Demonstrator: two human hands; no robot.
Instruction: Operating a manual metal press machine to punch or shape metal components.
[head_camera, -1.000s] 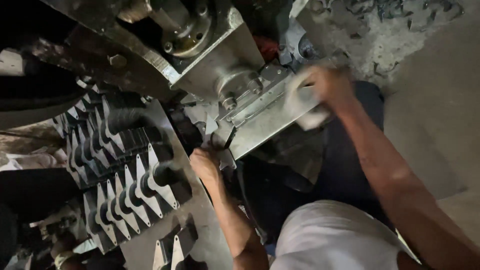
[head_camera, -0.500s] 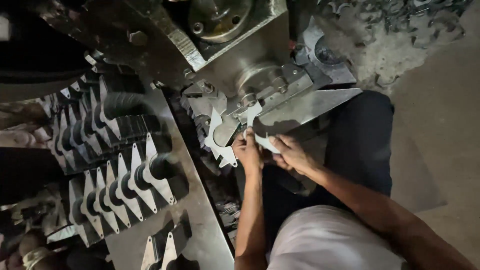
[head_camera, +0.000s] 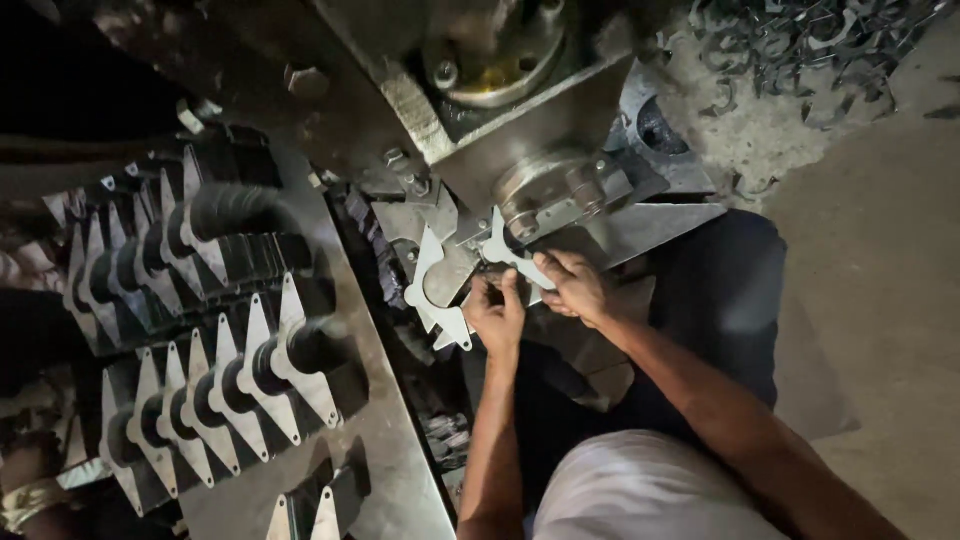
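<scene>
Metal blanks (head_camera: 440, 290), pale and notched, are sitting mid-frame under the press (head_camera: 540, 150); left hand (head_camera: 497, 315) and right hand (head_camera: 572, 288) are pinching one, seating it; alignment seems next.

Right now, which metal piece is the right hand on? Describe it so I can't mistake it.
Find the grey press head at top centre. Just under its round die, the right hand pinches a pale flat blank with a curved notch. Unlike the similar blank lying to its left by the left hand, it is tucked against the die, not stacked in the rows.
</scene>
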